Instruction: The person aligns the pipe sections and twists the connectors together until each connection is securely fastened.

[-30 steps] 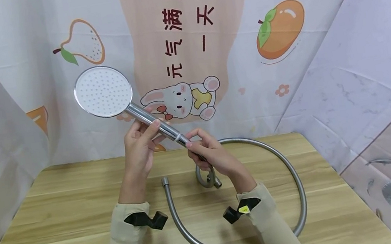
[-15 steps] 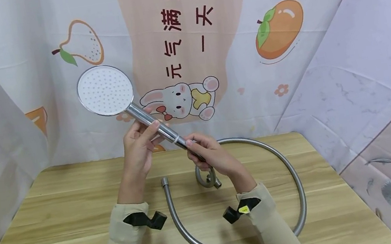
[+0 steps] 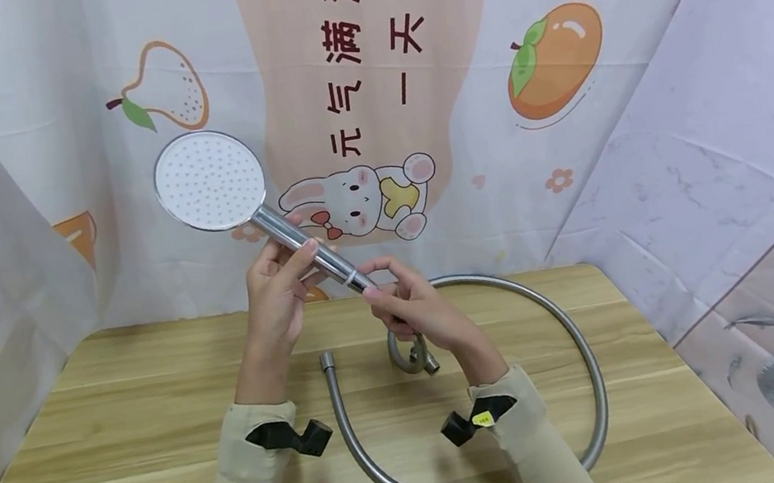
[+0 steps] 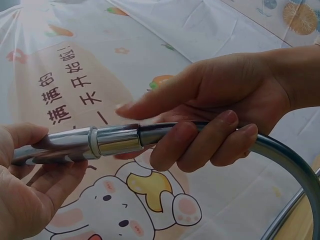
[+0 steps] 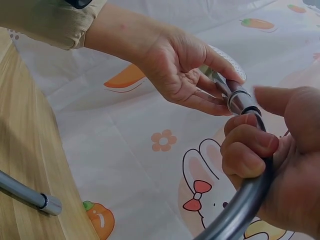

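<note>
A chrome shower head (image 3: 209, 180) with a white nozzle face is held up above the table, tilted, its face toward the head camera. My left hand (image 3: 275, 283) grips its handle (image 4: 55, 145) between thumb and fingers. At the handle's lower end, past a pale ring (image 4: 94, 143), a chrome hose nut (image 4: 120, 139) sits in line with it. My right hand (image 3: 419, 307) curls several fingers round the shower hose (image 5: 245, 200) just below that nut. The right thumb and index finger stretch out beside the nut, the thumb slightly apart from it in the left wrist view.
The hose's long curve lies on the wooden table (image 3: 125, 447), passing under the right sleeve (image 3: 546, 451). Its loose end (image 3: 327, 360) points away between the forearms. Under the right hand, a small metal fitting (image 3: 431, 364) shows beside a hose loop (image 3: 398, 357). Printed curtain (image 3: 486, 201) hangs behind the table.
The right index finger and thumb have shifted at the nut: the index was bent in half a second ago and now stretches out. The left hand and shower head stay nearly still.
</note>
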A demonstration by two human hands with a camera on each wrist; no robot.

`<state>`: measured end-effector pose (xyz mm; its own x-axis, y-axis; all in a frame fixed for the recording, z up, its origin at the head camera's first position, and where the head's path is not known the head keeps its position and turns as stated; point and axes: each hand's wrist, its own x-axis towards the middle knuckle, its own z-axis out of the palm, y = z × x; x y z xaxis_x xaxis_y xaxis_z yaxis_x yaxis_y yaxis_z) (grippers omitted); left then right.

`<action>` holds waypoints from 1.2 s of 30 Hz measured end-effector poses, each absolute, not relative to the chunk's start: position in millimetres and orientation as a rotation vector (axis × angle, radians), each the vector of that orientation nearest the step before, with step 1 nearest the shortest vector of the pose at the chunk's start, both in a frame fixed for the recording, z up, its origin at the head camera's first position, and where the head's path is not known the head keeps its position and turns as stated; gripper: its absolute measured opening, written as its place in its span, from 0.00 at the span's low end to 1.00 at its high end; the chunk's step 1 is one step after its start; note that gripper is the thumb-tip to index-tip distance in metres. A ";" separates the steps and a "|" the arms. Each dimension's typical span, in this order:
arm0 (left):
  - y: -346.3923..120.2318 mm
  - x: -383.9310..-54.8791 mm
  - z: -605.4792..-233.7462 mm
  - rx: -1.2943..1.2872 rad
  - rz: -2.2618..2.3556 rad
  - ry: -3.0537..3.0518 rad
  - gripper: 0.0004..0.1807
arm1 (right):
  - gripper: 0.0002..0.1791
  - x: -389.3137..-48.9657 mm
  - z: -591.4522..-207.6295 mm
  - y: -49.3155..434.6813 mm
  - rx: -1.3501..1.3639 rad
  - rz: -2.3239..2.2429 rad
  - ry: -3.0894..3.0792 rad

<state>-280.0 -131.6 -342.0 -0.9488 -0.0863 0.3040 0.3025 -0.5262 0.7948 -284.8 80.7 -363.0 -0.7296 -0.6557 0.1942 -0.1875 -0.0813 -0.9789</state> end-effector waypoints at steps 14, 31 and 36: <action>-132.9 -279.3 -342.0 -0.336 -2.523 -1.402 0.22 | 0.13 -284.6 -364.6 78.8 -0.987 -1.841 1.896; -131.3 -278.8 -342.1 -0.332 -2.503 -1.403 0.21 | 0.14 -285.5 -364.5 80.5 -1.016 -1.818 1.930; -130.5 -278.3 -342.1 -0.333 -2.498 -1.392 0.20 | 0.13 -284.3 -364.2 78.8 -0.964 -1.833 1.960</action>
